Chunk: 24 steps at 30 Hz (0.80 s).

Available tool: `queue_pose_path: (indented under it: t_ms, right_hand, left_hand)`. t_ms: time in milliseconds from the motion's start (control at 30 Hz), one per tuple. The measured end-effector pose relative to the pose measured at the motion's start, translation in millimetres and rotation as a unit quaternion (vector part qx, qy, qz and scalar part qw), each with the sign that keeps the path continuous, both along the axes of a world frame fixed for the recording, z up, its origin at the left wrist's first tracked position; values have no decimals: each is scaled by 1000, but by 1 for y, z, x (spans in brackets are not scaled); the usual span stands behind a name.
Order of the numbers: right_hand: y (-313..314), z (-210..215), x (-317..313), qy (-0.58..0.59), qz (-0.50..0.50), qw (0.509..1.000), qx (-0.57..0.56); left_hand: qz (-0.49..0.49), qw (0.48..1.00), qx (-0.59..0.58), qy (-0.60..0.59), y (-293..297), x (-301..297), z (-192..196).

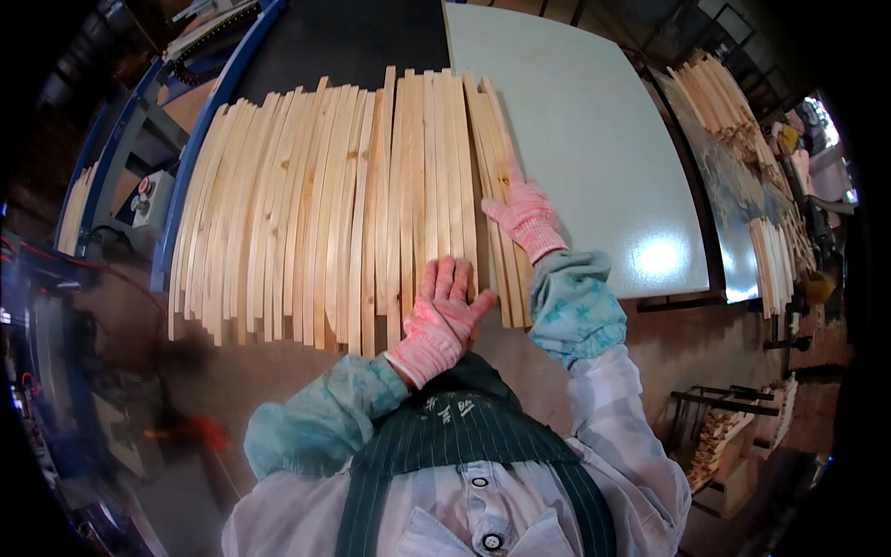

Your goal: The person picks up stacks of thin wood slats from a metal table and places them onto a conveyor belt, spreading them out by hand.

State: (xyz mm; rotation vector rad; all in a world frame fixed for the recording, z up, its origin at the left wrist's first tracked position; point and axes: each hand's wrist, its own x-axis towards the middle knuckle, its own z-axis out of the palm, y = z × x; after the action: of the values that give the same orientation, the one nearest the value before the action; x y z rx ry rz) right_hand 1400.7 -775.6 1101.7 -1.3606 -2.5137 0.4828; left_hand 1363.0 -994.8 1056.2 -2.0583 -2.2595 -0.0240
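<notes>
A wide row of pale wooden strips lies side by side, their near ends uneven. My left hand, in a pink-and-white knitted glove, rests on the near ends right of the row's middle, fingers stretched out flat. At the right edge, a few strips stand slightly apart from the rest, with a narrow dark gap between. Against these is my right hand, gloved alike, its thumb pointing left over the strips and its forefinger stretched along the outermost one. Its other fingers are partly hidden.
The strips lie between a dark belt surface and a smooth pale grey-green board on the right. A blue machine frame with a control box borders the left. More wooden strips lie on a table at far right.
</notes>
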Motion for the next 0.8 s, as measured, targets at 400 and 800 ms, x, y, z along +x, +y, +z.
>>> queue_pose_path:
  t_ms: [400,800]
  right_hand:
    - [39,2,38,-2,-8,1000,-3]
    - [9,-11,37,-11,-87,994,58]
  left_hand:
    - [22,993,-16,-112,44,24,44]
    - [-153,922,340,-105,69,-63,68]
